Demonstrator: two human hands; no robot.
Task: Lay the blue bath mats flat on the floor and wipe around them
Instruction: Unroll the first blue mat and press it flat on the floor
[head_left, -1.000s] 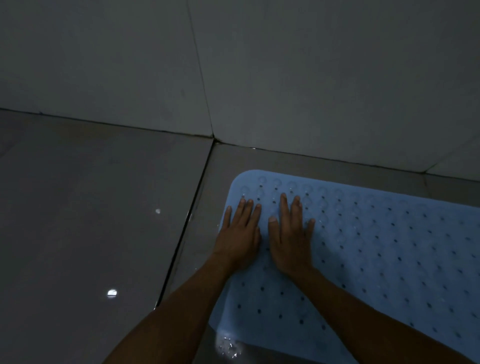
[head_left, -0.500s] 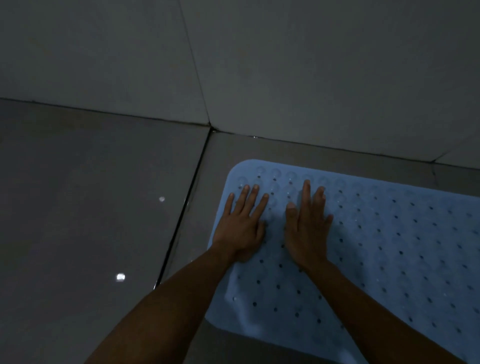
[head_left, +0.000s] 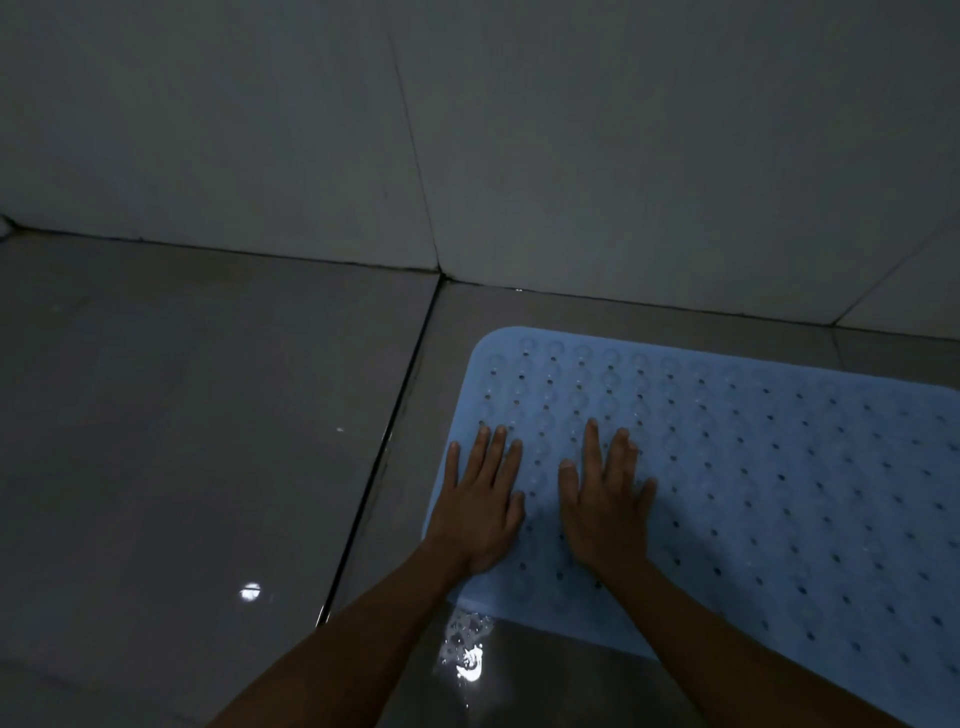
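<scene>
A light blue bath mat (head_left: 753, 467) with rows of small holes and round suction bumps lies flat on the grey tiled floor, its rounded far-left corner close to the wall. My left hand (head_left: 480, 499) rests palm down on the mat's left edge, fingers straight. My right hand (head_left: 605, 501) lies flat beside it, a small gap apart, fingers spread on the mat. Neither hand holds anything. The mat runs out of view to the right.
The grey tiled wall (head_left: 467, 130) meets the floor just beyond the mat. A dark grout line (head_left: 384, 447) runs along the floor left of the mat. A wet shiny patch (head_left: 465, 654) lies by the mat's near edge; bare floor tile (head_left: 182, 415) spreads left.
Both hands have slid back toward me along the mat and moved slightly apart, still pressed flat. The mat has stayed in place.
</scene>
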